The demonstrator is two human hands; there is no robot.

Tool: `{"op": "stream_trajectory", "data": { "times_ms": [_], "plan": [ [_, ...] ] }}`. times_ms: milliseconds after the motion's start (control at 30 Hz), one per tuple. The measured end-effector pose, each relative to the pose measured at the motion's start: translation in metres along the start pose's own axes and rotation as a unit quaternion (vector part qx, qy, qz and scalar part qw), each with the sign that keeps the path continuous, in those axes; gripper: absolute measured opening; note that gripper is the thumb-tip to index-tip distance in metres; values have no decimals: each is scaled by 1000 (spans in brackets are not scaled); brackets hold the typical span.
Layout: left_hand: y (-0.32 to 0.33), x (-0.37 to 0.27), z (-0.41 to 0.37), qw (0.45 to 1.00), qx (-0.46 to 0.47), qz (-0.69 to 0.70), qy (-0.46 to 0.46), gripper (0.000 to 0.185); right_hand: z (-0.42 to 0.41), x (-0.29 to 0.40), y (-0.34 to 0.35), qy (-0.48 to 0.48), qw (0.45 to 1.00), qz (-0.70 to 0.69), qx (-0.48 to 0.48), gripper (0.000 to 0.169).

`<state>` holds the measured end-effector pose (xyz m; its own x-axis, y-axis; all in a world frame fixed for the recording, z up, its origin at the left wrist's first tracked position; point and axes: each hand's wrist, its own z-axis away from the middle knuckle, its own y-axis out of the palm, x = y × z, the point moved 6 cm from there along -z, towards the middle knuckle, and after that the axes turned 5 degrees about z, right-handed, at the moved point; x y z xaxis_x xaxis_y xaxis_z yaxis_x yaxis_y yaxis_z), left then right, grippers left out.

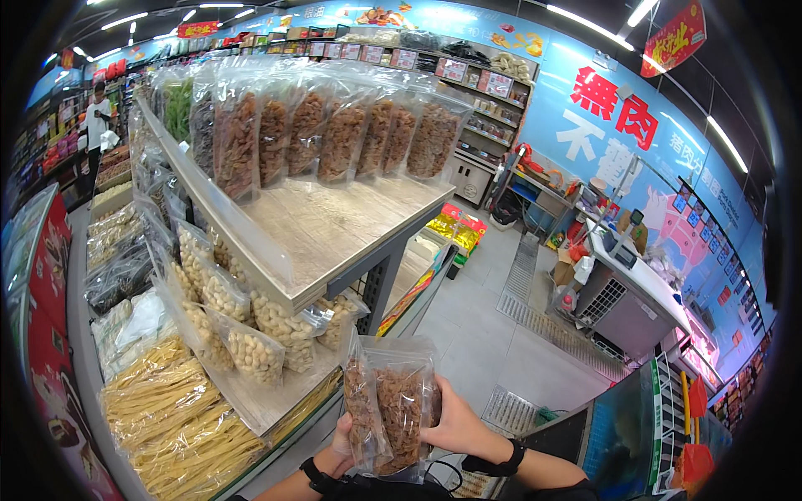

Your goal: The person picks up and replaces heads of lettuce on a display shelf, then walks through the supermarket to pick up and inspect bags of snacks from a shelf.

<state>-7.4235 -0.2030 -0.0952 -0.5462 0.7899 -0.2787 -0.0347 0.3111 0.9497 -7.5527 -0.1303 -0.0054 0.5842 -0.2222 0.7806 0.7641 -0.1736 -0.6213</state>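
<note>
Between my two hands, low in the head view, are clear zip bags of brown dried food point(401, 407), held upright and pressed together. My left hand point(342, 441) grips their left side and my right hand point(457, 416) grips their right side. Ahead, a wood-look shelf point(313, 219) carries a row of similar standing bags point(343, 141) along its back, with a bag of something green point(178, 106) at the left end. On the lower shelf, left of my hands, are bags of peanuts in shells point(254, 354).
Bundles of yellow dried sticks point(182, 426) lie at lower left. The shelf's front corner point(297, 304) juts towards me. A glass tank point(620, 432) stands at lower right, a counter with a scale point(620, 250) farther right. A person point(97, 125) stands in the far left aisle.
</note>
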Motion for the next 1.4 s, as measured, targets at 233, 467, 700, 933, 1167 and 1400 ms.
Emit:
{"op": "stream_trajectory", "data": {
  "times_ms": [233, 467, 700, 933, 1167, 1400],
  "plan": [
    [-10, -11, 11, 991, -92, -96, 25, 90, 5, 22, 7, -119, 981, -38, 151, 81],
    [-1, -11, 25, 995, -91, -52, 7, 67, 20, 49, -12, -144, 933, 293, 155, 66],
    [-12, 5, 27, 998, -27, 7, -65, 60, -18, 61, -24, -186, 936, 168, 246, 50],
    [-10, 0, 26, 998, -40, -18, -35, 59, -141, 114, -137, -285, 951, -27, -114, 25],
    [-3, 14, 8, 998, -47, -27, -39, 58, -254, 138, -244, -369, 825, 150, -401, 47],
    [1, 13, -1, 997, -67, -37, -24, 57, -311, 156, -215, -253, 917, 5, -309, 60]
  ]
}}
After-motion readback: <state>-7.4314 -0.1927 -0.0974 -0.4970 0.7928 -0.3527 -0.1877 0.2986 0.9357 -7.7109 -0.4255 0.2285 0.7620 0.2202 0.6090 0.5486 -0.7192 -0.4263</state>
